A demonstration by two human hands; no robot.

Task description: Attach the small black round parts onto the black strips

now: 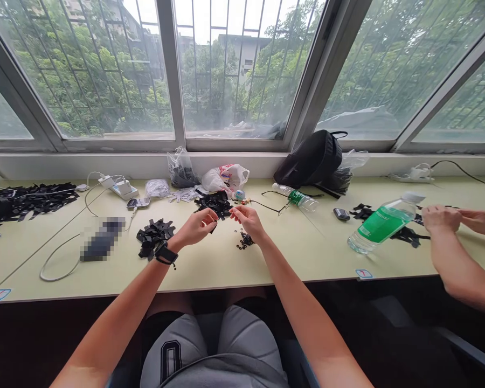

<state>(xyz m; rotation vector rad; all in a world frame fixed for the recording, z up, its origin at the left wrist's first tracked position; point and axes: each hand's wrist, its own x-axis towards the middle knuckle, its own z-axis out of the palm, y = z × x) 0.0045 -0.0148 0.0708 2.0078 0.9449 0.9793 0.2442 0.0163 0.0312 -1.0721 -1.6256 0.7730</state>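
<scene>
My left hand (200,225), with a black watch on its wrist, is raised over the pale table (226,264) and pinches a small black strap piece. My right hand (248,221) is close beside it, fingers pinched on something tiny that I cannot make out. Below my right hand lies a scatter of small black rings (243,241). A pile of black strap pieces (215,203) lies just beyond both hands, and another pile (153,236) sits left of my left wrist.
A co-worker's hands (455,218) work at the right, next to a tilted green-labelled bottle (382,222). A second bottle (298,198), black bag (311,160), plastic bags (225,178), power strip (119,187), white cable (56,264) and a large black heap (32,198) lie about.
</scene>
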